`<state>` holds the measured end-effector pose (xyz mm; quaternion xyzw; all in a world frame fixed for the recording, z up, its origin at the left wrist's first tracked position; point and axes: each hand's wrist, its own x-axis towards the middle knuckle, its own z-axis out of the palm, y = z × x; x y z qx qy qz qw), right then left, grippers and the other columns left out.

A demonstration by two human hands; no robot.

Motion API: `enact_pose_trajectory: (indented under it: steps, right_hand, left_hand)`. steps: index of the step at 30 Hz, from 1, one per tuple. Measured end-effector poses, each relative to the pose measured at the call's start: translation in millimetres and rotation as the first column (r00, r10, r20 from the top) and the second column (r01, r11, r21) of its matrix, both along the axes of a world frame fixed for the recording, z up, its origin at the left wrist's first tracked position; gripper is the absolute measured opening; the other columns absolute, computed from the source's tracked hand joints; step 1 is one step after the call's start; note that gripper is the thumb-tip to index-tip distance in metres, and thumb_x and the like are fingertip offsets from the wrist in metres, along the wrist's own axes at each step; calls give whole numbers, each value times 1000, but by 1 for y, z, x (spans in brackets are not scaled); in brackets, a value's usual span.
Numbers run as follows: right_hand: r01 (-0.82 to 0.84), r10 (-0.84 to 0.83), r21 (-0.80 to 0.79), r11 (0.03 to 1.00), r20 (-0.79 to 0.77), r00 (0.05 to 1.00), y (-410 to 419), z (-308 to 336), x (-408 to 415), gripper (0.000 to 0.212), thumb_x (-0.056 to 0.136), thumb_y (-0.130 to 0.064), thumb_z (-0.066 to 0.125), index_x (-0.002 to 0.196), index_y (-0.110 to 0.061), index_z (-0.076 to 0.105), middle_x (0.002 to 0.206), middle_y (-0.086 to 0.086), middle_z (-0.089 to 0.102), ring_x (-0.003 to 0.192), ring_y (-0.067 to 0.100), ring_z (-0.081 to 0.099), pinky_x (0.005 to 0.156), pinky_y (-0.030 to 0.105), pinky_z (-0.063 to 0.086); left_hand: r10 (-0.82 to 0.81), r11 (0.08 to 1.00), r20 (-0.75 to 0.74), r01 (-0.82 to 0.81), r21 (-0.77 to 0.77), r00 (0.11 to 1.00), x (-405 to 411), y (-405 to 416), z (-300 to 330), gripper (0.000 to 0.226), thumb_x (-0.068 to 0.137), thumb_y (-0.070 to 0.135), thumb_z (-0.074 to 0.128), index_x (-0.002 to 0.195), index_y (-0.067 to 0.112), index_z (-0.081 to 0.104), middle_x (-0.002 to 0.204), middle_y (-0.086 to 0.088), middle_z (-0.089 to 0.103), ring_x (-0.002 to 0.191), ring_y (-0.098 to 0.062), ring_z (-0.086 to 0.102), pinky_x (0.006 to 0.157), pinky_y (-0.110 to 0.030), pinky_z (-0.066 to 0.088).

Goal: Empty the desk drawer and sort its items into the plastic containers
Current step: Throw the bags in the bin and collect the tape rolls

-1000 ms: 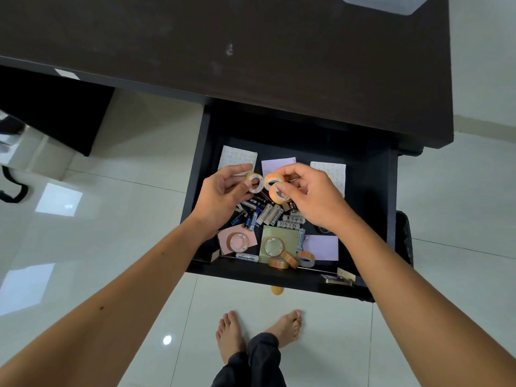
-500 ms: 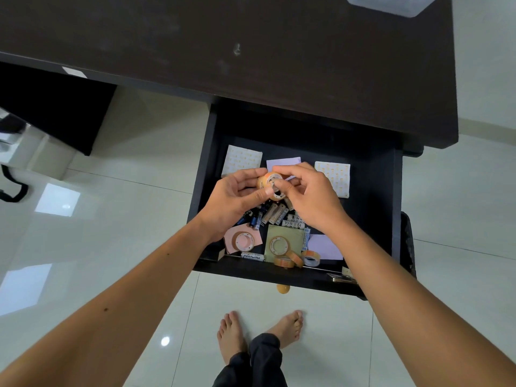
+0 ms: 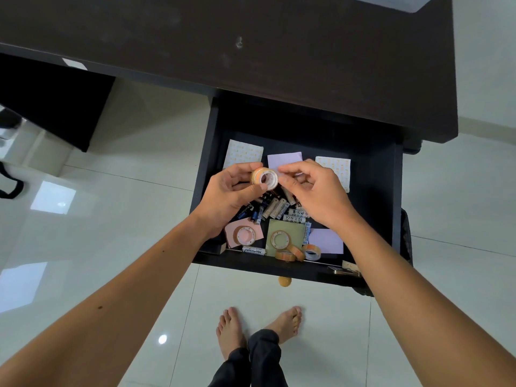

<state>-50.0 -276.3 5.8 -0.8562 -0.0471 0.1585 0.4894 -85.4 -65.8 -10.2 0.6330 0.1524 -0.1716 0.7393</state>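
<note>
The dark desk drawer [image 3: 371,196] is pulled open below me. My left hand [image 3: 231,191] holds a small stack of orange tape rolls [image 3: 264,178] above it, gripped between thumb and fingers. My right hand [image 3: 315,191] hovers just right of the stack, its fingertips pinched close to the rolls, nothing visibly in it. Under the hands lies a pile of batteries [image 3: 279,209]. Sticky note pads [image 3: 325,241] in white, purple, pink and green lie around them. More tape rolls [image 3: 290,254] sit near the drawer's front edge. A corner of a clear plastic container [image 3: 391,2] shows on the desk.
The dark desk top [image 3: 251,46] fills the upper view. A small metal object [image 3: 342,270] lies at the drawer's front right corner. A round yellow knob [image 3: 284,281] sticks out from the drawer front. My bare feet [image 3: 259,325] stand on the glossy white tile floor.
Rolls held apart in both hands have been brought together into one stack in my left hand. My right hand has drawn slightly back from the stack.
</note>
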Motion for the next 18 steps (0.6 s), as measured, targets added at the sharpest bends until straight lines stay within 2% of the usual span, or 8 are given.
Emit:
enact_pose_trajectory:
  steps: [2,5,9,12,14,16,18]
  right_hand:
    - [-87,86,-52,995,-23,996,-10,-4,-5,16,92,-20,80,108,-22,80,102,-11,69,92,10,69,84,20,57]
    - [-284,273,-206,936,-82,959,-18,-14,-17,14,84,-23,88,97,-27,83,97,-14,69,87,1,65,79,17,50]
    - [-449,434,-353,821,-126,892,-17,-25,-30,25,80,-31,91,104,-27,83,97,-19,63,86,-2,58,78,17,44]
    - [-466,468,-416,781,-103,878,-16,-29,-35,23,84,-28,88,105,-23,83,103,-12,65,93,4,57,80,20,42]
    - [-451,463,-417,789,-79,883,-15,-27,-35,16,86,-24,86,100,-24,81,100,-14,64,89,4,58,78,20,43]
    - [-392,400,-369,843,-58,915,-18,-22,-34,13,86,-21,86,91,-27,76,92,-19,62,80,-2,59,72,15,44]
    - [-274,270,-274,922,-53,961,-20,-13,-31,15,87,-21,86,86,-28,72,87,-20,67,76,-3,64,68,10,49]
  left_hand:
    - [37,999,-20,-37,-20,999,0,3,-1,45,90,3,79,133,12,66,126,-16,73,120,-32,71,106,-48,56]
    - [56,998,-35,-57,-33,998,0,3,-1,46,91,2,77,134,10,64,127,-16,72,122,-31,70,105,-47,58]
    - [48,998,-45,-50,-29,998,-1,3,-1,49,91,2,77,137,8,62,129,-17,71,122,-29,70,102,-45,59]
    - [30,999,-49,-31,-20,998,-2,4,-1,50,92,3,77,139,8,61,130,-17,70,122,-28,71,102,-45,59]
    - [22,1000,-53,-23,-20,998,-2,4,-1,50,92,3,76,139,8,61,131,-18,70,123,-28,70,103,-46,59]
    - [18,1000,-59,-19,-19,998,-2,4,-1,50,93,3,76,139,8,60,131,-18,69,124,-29,69,104,-46,58]
    - [11,1000,-64,-12,-16,998,-4,4,-2,49,93,3,76,139,9,61,131,-18,70,124,-29,69,106,-48,57]
